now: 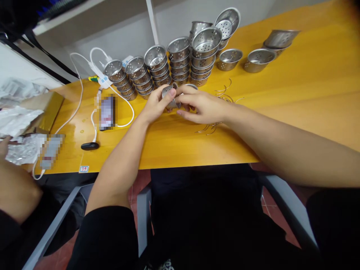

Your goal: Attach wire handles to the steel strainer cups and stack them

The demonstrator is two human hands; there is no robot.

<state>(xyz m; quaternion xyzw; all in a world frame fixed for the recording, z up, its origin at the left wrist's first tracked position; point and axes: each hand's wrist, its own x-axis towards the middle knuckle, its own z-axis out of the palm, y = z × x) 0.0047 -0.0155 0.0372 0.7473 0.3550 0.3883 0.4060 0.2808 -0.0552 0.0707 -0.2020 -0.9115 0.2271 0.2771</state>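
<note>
- Probably light and stiff, the metal cup (pixel 168 99) sits in the left hand (pixel 156 102), which is clamped on its wall.
- Right beside it, the right hand (pixel 198 105) has bent fingers at the cup; whether they grip, I cannot tell.
- Smooth metal may slip, so the wall below the rim seems the surest hold.
- Beyond both hands stand stacked cups (pixel 179 56); curved wires (pixel 227 99) lie around the right wrist.

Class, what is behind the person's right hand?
Behind the right hand, part of a metal cup and some curved wires show. The cup's remainder and anything directly beneath the hand are covered.
</note>
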